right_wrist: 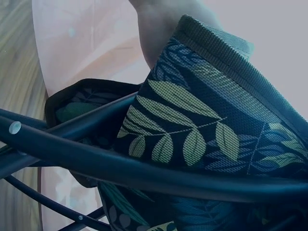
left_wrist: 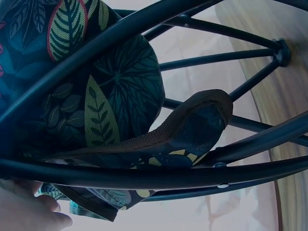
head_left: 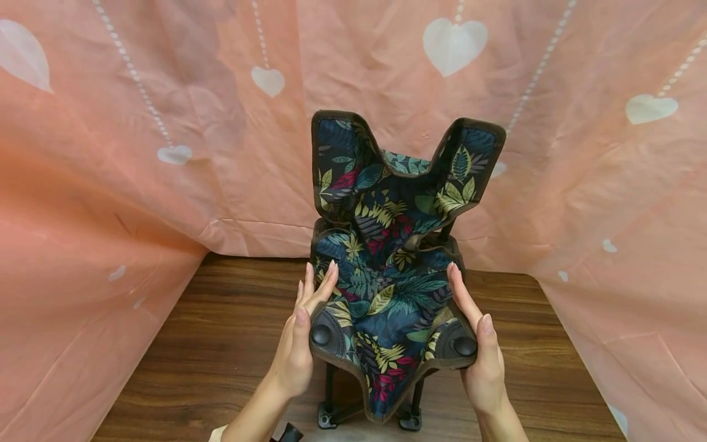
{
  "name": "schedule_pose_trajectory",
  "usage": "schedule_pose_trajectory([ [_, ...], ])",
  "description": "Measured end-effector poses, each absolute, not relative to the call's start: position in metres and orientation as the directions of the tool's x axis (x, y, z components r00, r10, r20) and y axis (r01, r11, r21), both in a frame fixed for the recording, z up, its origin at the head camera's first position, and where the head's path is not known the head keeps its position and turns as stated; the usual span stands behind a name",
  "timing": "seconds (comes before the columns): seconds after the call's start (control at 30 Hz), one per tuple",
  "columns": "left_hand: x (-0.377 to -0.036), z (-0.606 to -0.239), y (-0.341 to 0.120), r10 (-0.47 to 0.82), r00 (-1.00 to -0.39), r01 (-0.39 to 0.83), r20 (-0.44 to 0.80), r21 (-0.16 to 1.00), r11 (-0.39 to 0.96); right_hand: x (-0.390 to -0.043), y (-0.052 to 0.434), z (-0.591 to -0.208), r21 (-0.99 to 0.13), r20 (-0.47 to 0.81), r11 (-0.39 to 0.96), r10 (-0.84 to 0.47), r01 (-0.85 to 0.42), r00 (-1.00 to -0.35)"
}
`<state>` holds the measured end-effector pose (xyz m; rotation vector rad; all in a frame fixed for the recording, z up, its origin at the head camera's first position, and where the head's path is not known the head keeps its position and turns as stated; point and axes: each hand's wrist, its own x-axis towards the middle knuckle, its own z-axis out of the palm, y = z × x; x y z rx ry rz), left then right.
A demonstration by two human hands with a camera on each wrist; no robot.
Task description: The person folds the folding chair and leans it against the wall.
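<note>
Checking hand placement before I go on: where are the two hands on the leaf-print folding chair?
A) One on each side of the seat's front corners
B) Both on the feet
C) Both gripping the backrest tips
A: the left hand and right hand flank the folding chair's seat front corners, fingers straight.

A pale cream sleeve edge [head_left: 218, 433] is being worn at the left wrist, bottom of the frame, while both hands are being left bare.
</note>
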<state>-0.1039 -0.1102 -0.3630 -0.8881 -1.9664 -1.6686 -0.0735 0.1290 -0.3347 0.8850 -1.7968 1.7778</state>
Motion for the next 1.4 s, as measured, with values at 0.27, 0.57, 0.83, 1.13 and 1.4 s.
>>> schedule_pose_trajectory([
  [0.27,-0.103,-0.355,-0.101,0.201,-0.730,0.675,0.653,0.735,0.063,-0.074,0.120,-0.328,-0.710,0.702,-0.047,-0.123,-0.703,-0.701],
  [0.57,-0.106,-0.350,-0.096,0.197,-0.723,0.684,0.662,0.726,0.075,-0.074,0.108,-0.323,-0.730,0.681,-0.010,-0.109,-0.684,-0.725],
  [0.83,-0.110,-0.349,-0.093,0.186,-0.719,0.690,0.670,0.720,0.075,-0.075,0.102,-0.322,-0.753,0.648,0.080,-0.081,-0.653,-0.757],
  [1.13,-0.111,-0.349,-0.087,0.180,-0.735,0.671,0.654,0.739,0.056,-0.078,0.099,-0.323,-0.764,0.635,0.108,-0.044,-0.636,-0.771],
  [1.4,-0.110,-0.351,-0.081,0.122,-0.740,0.668,0.661,0.744,0.026,-0.077,0.096,-0.325,-0.766,0.634,0.160,0.025,-0.623,-0.773],
])
